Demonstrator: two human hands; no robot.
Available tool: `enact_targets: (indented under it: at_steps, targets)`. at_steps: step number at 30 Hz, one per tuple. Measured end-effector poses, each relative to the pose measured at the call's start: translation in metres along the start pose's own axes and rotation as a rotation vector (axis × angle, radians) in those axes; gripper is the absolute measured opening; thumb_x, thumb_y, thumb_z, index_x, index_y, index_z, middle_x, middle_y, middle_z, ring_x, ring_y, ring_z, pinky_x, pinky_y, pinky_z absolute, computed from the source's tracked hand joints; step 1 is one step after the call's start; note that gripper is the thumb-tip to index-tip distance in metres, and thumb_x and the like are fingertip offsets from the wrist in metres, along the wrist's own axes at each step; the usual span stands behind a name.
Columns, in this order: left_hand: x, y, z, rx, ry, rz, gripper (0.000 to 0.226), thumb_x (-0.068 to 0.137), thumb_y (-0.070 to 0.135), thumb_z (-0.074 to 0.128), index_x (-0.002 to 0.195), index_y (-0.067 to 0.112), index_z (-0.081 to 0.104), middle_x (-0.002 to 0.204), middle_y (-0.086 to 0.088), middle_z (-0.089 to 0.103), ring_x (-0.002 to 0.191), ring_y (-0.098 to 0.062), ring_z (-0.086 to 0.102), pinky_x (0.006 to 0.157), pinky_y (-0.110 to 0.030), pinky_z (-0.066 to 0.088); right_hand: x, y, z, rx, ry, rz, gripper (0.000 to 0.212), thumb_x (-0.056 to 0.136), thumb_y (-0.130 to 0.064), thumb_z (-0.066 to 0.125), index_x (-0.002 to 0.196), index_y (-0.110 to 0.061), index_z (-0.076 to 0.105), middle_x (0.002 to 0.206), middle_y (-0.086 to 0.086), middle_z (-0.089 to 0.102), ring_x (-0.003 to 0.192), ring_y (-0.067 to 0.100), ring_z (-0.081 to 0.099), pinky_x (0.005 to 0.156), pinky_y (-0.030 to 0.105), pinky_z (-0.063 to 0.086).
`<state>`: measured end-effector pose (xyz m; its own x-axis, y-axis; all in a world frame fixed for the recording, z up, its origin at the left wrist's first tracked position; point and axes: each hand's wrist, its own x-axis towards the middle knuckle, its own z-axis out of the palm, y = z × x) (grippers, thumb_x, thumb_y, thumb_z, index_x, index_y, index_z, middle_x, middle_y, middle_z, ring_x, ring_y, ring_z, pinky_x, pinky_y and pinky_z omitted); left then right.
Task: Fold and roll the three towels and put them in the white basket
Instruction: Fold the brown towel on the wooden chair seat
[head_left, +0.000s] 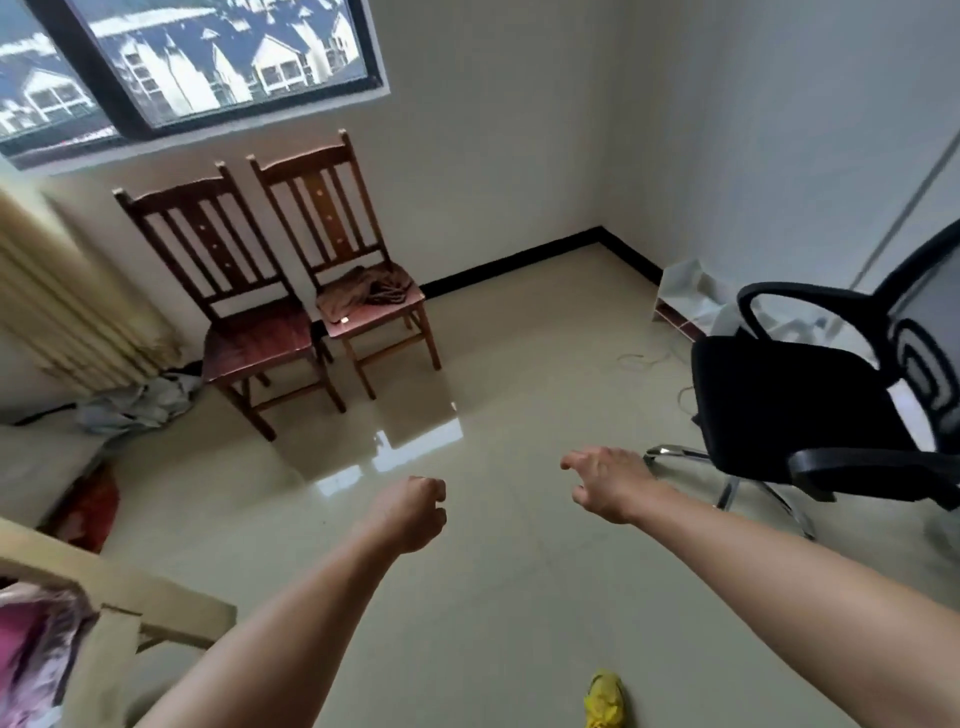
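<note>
Floor (519, 374): glossy beige tiles.
Walls (493, 156): white, black skirting (509, 267).
Window (208, 57): dark frame, rooftops outside.
Seats: two wooden chairs (254, 343) beneath the window; black office chair (779, 395) at right.

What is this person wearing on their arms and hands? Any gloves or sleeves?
No gloves and no sleeves show. The left hand and right hand are bare, and the left arm and right arm are bare as far as the picture reaches. No watch, bracelet or ring shows.

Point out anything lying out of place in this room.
A crumpled brown cloth sits bunched on the right wooden chair, a grey cloth heap lies on the floor by the curtain, and something yellow lies near the bottom edge.
</note>
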<state>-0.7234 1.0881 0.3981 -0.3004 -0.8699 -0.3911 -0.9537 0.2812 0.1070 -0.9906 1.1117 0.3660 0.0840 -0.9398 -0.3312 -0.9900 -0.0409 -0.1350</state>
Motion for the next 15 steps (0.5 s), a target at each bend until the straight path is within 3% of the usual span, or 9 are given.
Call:
enact_targets:
  at_steps: [8,15]
  targets:
    - [0.107,-0.076,-0.059,-0.152,0.028,-0.256,0.033,0.093,0.028,0.05,0.125,0.021,0.057,0.126,-0.004,0.06,0.114,-0.024,0.057,0.088,-0.029,0.046,0.207,-0.033,-0.09,-0.086,-0.018,-0.225,0.044,0.091,-0.029,0.047,0.135,-0.031,0.047,0.135,0.002,0.054,0.118,0.027,0.055,0.091,0.034,0.044]
    - [0.222,-0.167,-0.083,-0.184,-0.016,-0.348,0.034,0.093,0.031,0.048,0.125,0.023,0.056,0.126,-0.003,0.059,0.114,-0.024,0.057,0.086,-0.031,0.046,0.366,-0.092,-0.106,-0.164,-0.045,-0.382,0.041,0.091,-0.031,0.047,0.132,-0.029,0.047,0.123,0.003,0.057,0.112,0.026,0.057,0.089,0.034,0.046]
